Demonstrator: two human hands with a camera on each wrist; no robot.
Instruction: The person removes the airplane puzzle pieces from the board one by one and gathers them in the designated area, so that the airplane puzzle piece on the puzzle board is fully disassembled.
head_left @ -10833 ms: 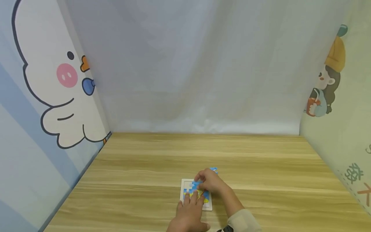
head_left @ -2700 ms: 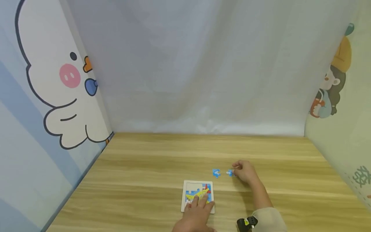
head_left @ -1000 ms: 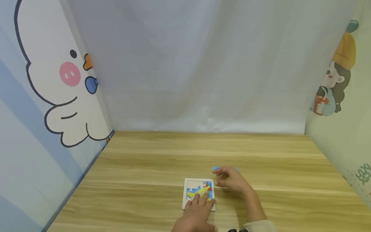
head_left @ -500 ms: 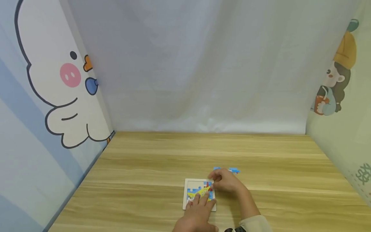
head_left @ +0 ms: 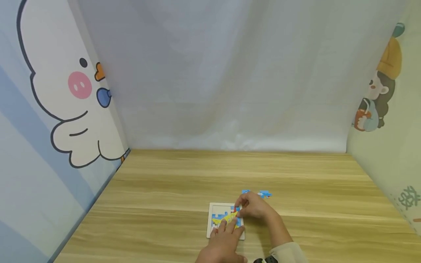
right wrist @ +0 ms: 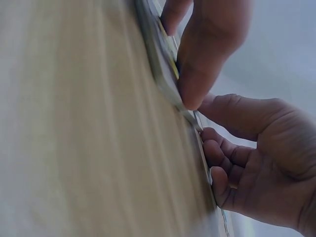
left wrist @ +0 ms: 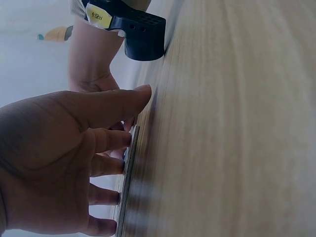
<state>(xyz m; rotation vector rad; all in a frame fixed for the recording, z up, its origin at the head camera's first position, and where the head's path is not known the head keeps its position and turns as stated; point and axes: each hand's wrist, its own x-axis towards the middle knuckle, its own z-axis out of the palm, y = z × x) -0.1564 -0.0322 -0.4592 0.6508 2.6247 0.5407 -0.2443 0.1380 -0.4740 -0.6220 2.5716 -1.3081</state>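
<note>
A small jigsaw puzzle in a white frame [head_left: 209, 223] lies flat, showing a yellow plane on blue; its upper left part is bare. My left hand [head_left: 221, 245] rests on its lower part with fingers spread and straight; in the left wrist view the fingertips of that hand [left wrist: 49, 163] touch the board [left wrist: 126, 182]. At the upper right corner my right hand [head_left: 255, 206] pinches at the puzzle piece [head_left: 234, 210] with the red tail, which still sits in the frame. In the right wrist view, the fingers of that hand [right wrist: 276, 153] are curled at the board's edge, the piece hidden.
Loose blue puzzle pieces lie behind the right hand: one [head_left: 245, 191] partly covered by it, others [head_left: 265, 194] further right. The wooden table [head_left: 164, 182] ends at a white curtain [head_left: 210, 91], with printed walls on both sides. A black wrist camera [left wrist: 143, 37] sits on the right wrist.
Earlier, more puzzle pieces filled the frame's top row; the right hand later was at a loose piece on the right. It has since come left to the corner piece. The left hand stays.
</note>
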